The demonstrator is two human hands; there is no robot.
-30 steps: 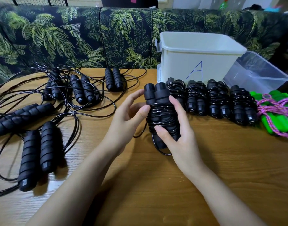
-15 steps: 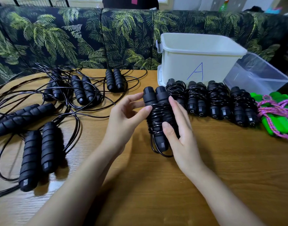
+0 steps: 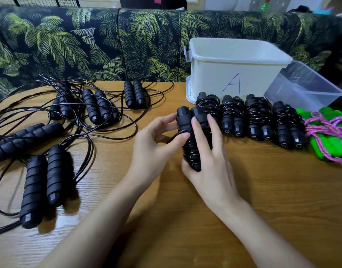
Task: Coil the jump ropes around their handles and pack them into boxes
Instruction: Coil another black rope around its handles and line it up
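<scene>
Both bare forearms enter from the bottom edge of the frame and converge toward its centre, the left rising from the lower left, the right from the lower right. The left hand [image 3: 154,146] sits just left of centre, palm turned rightward, wrist straight. Its thumb presses against the side of the coiled jump rope [image 3: 185,120], its index fingertip touches the rope's upper end, and the remaining fingers curl loosely behind. The right hand [image 3: 210,163] lies just right of centre, back facing the camera. Its long fingers stretch up along the front of the bundle and its thumb hooks under the lower end, clamping it.
</scene>
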